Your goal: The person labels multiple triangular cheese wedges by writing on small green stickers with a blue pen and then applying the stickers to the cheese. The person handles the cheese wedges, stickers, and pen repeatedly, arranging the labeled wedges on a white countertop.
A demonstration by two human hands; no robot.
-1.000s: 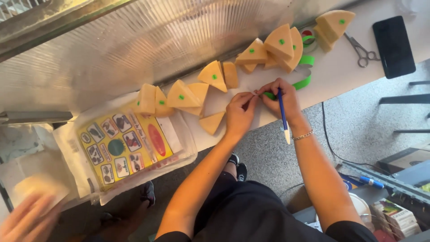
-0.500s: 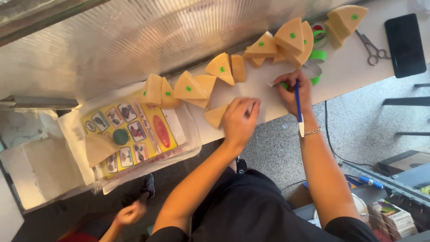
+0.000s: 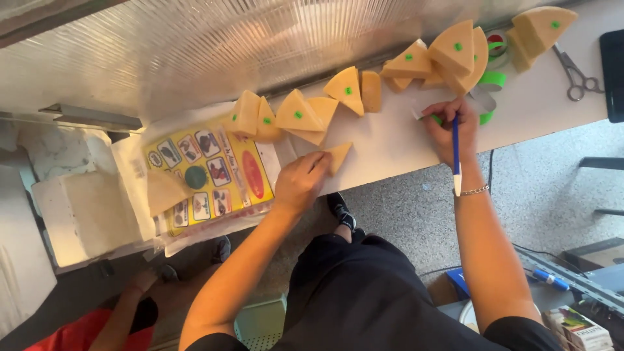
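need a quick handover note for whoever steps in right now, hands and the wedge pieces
Left hand: fingers resting on a small tan foam wedge at the table's front edge.
Right hand: gripping a blue pen, fingertips on a green sticker strip.
Row of foam wedges along the back of the white table, most showing a green dot.
The small wedge shows no dot.
Scissors and green tape rolls lie to the right; a plastic-wrapped picture sheet lies to the left.

The right hand covers the pen's tip and what the fingers press — a green scrap peeks out. The left hand hides the near corner of a small wedge. The dark slab at far right is cut off by the edge.
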